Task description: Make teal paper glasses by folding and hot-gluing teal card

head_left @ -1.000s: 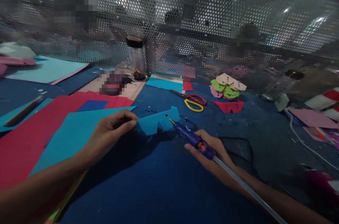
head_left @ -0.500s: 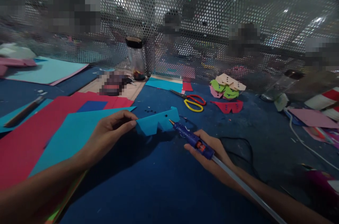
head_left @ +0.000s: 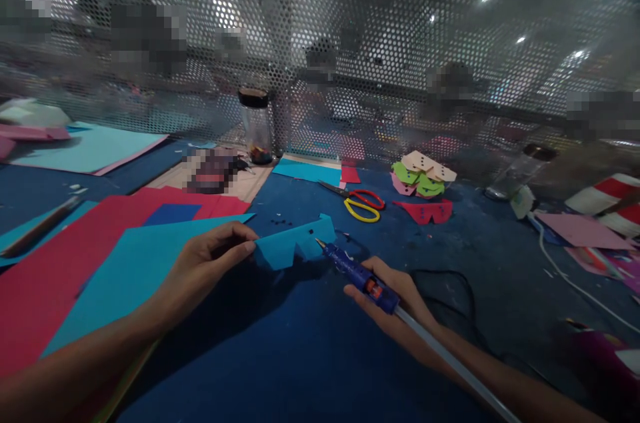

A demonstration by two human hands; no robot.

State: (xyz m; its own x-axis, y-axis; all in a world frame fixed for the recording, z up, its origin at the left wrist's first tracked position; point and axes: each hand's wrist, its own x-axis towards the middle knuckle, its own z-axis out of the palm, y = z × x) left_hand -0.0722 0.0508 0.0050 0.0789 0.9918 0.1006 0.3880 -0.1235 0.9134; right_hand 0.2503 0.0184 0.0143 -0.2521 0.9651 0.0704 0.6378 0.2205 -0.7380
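Between thumb and fingers, my left hand (head_left: 213, 259) pinches the left end of a blue paper cutout (head_left: 280, 246), which has notched edges and a small black dot near its right end. My right hand (head_left: 395, 296) is wrapped round a dark blue hot glue gun (head_left: 363, 279), with a long clear glue stick (head_left: 445, 353) running out of its back. The gun's metal tip is at the cutout's lower right part; whether it touches the paper I cannot tell. Small black bits (head_left: 281, 219) lie on the table just behind the cutout.
Scissors (head_left: 363, 203) with red and yellow handles lie behind the cutout. Similar cutouts, green and cream (head_left: 423, 173) and red (head_left: 425, 211), are at the back right. Coloured sheets (head_left: 125, 249) cover the left side. A lidded jar (head_left: 257, 129) stands before a perforated metal screen (head_left: 350, 23).
The view has tilted slightly, so everything sits a little lower. Both hands keep their holds, and the glue gun tip stays close to the cutout.
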